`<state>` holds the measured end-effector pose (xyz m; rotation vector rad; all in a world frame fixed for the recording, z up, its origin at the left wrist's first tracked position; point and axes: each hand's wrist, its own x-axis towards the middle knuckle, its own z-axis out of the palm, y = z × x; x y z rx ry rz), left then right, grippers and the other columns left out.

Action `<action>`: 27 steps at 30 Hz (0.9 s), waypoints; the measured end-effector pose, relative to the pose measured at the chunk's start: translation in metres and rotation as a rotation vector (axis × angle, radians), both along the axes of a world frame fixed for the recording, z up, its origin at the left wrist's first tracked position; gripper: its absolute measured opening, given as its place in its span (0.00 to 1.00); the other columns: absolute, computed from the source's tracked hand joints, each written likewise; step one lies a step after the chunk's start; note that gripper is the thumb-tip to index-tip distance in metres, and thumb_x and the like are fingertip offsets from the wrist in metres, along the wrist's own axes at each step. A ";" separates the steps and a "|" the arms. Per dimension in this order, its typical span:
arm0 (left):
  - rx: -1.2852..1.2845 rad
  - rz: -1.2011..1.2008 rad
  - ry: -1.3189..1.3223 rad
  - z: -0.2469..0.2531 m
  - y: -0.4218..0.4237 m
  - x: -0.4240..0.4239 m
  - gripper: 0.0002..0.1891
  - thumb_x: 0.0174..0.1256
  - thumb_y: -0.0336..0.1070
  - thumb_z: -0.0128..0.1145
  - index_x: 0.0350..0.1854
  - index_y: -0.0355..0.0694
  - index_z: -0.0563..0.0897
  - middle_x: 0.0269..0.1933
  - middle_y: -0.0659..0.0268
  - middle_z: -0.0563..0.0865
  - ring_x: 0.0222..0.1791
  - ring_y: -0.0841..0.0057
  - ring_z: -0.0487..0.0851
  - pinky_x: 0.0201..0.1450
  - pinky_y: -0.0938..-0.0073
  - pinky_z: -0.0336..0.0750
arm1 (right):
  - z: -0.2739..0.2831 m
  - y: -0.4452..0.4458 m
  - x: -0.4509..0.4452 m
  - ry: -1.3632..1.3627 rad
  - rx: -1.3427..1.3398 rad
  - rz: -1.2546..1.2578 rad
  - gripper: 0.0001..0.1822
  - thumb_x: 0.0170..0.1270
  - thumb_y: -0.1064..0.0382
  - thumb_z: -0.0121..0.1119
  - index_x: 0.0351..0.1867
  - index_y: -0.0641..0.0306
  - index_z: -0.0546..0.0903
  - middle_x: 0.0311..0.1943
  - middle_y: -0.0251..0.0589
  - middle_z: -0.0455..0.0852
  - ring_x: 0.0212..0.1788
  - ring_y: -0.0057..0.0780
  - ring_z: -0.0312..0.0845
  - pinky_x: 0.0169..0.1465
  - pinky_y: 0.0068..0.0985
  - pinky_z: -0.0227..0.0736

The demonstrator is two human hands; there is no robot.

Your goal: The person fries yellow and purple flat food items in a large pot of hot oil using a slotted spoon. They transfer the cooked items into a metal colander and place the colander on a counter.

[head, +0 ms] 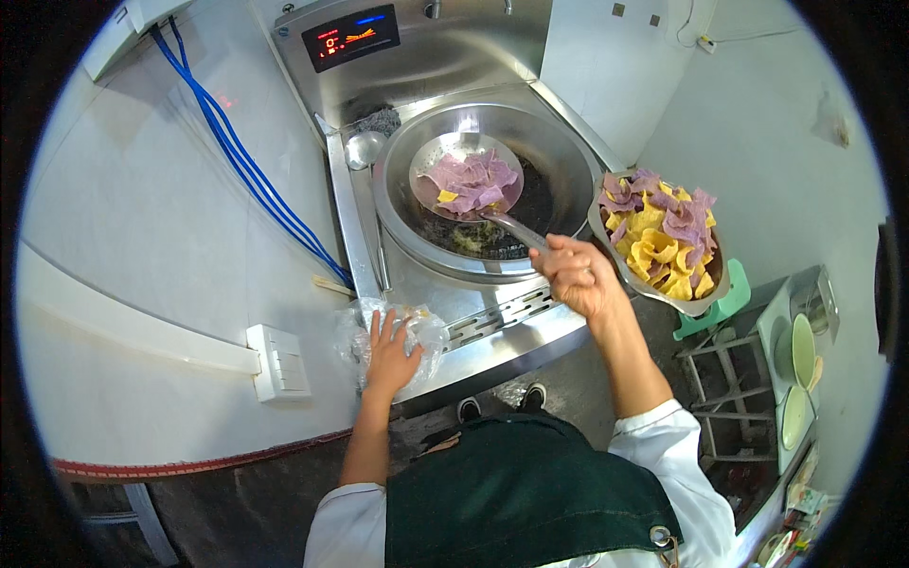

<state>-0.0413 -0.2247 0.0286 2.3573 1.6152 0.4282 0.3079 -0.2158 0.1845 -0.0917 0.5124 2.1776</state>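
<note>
My right hand (pixel 577 275) is closed around the handle of a metal skimmer (pixel 465 145), whose perforated bowl is over a large wok (pixel 589 177) with dark liquid in it. Purple fried chips (pixel 472 177) and a few yellow pieces lie in the skimmer. With fingers spread, my left hand (pixel 392 355) rests on a crumpled clear plastic bag (pixel 429 341) at the stove's front left corner; whatever lies under the palm is hidden. Right of the wok, a metal pan (pixel 692 307) is heaped with yellow and purple chips (pixel 657 238).
A steel ladle (pixel 366 150) lies left of the wok, beside a dark scouring pad (pixel 380 122). Blue cables (pixel 248 174) run down the left wall towards a switch panel (pixel 280 363). A green stool (pixel 731 298) and a rack with green bowls (pixel 802 351) stand right.
</note>
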 end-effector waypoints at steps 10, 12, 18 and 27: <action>0.030 0.013 0.052 -0.001 0.000 0.004 0.26 0.54 0.41 0.64 0.58 0.40 0.78 0.72 0.56 0.63 0.76 0.52 0.48 0.74 0.57 0.52 | -0.058 -0.010 0.017 -0.200 -0.043 -0.064 0.16 0.74 0.59 0.45 0.39 0.75 0.74 0.16 0.28 0.65 0.10 0.11 0.55 0.07 0.13 0.47; 0.030 0.014 0.036 -0.010 0.002 0.001 0.26 0.54 0.43 0.65 0.56 0.40 0.79 0.73 0.59 0.62 0.76 0.54 0.48 0.73 0.46 0.50 | -0.067 -0.011 0.025 -0.212 -0.007 -0.016 0.16 0.74 0.58 0.44 0.38 0.73 0.74 0.16 0.28 0.66 0.10 0.11 0.55 0.07 0.12 0.46; 0.005 0.031 0.053 -0.013 0.004 0.000 0.25 0.55 0.44 0.64 0.55 0.39 0.80 0.73 0.62 0.61 0.76 0.55 0.48 0.73 0.40 0.47 | -0.050 -0.027 0.042 -0.342 0.106 -0.087 0.16 0.75 0.60 0.42 0.38 0.75 0.74 0.17 0.27 0.65 0.10 0.10 0.56 0.07 0.12 0.48; -0.022 0.054 0.106 -0.009 0.003 0.006 0.24 0.54 0.42 0.63 0.53 0.37 0.80 0.73 0.61 0.62 0.76 0.56 0.48 0.74 0.45 0.47 | -0.042 -0.036 0.058 -0.247 0.103 -0.060 0.17 0.76 0.59 0.40 0.39 0.75 0.73 0.17 0.29 0.65 0.11 0.10 0.58 0.06 0.12 0.49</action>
